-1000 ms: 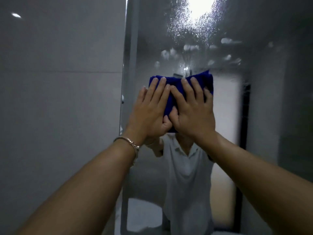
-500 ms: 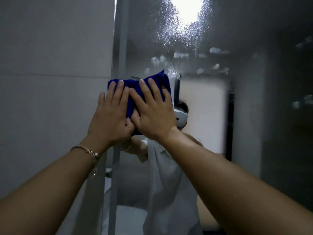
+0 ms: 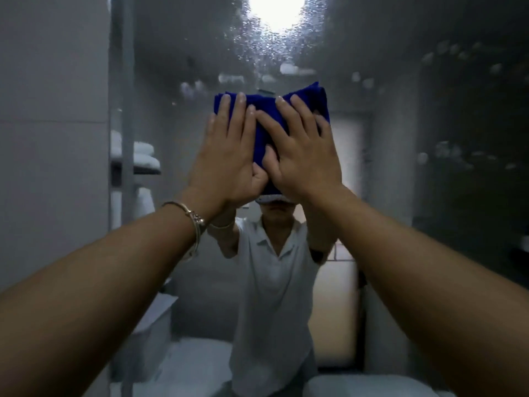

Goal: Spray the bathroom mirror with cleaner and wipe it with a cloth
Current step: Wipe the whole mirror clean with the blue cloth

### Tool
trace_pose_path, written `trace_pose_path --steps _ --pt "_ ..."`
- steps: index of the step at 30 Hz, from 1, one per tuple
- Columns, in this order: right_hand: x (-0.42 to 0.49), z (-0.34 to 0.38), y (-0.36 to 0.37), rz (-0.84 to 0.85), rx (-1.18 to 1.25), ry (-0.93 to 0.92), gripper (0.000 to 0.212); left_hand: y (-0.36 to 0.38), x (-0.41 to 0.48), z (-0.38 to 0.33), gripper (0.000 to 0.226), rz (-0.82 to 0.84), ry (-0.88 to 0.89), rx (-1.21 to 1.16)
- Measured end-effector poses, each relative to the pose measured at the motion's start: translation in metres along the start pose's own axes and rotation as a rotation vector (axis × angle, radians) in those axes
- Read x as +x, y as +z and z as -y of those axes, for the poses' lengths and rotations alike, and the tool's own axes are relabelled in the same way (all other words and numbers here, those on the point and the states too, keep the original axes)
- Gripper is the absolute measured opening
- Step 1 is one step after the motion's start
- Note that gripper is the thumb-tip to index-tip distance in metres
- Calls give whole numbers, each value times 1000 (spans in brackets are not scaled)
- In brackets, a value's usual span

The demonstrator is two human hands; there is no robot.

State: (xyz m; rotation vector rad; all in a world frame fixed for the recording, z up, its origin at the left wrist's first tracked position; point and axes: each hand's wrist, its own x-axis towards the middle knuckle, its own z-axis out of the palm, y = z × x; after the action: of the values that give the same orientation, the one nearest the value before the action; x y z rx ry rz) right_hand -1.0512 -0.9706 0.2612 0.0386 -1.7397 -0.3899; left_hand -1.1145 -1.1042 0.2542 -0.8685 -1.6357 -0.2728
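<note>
- The left hand [image 3: 226,156] and right hand [image 3: 303,156] lie side by side, each grip spread flat, pressing, not pinching.
- Under them the folded blue cloth [image 3: 262,136] sits against the mirror [image 3: 400,116].
- Wiping is in hand; the next stroke, I judge, should carry the cloth up into the spray droplets [image 3: 257,44] above.

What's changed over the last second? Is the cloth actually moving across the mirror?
Yes. The cloth swept left to the left edge of the mirror, then came back right toward its middle. Nothing was let go: the left hand and right hand still press flat on it, and spray drops remain above.
</note>
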Motion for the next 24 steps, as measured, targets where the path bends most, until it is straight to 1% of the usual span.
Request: trace_pose_path --steps 8,13,18,24 --pt "-56 -107 -37 34 -53 80 58 21 33 -118 78 -18 64 11" --pt "-87 -152 -48 18 -48 62 57 37 33 -176 79 -34 17 49" --pt "-112 -169 -45 -46 -29 10 54 44 16 -209 77 -10 -43 64" --pt "-163 -167 -40 -90 2 18 52 57 -23 -236 77 2 -37 81"
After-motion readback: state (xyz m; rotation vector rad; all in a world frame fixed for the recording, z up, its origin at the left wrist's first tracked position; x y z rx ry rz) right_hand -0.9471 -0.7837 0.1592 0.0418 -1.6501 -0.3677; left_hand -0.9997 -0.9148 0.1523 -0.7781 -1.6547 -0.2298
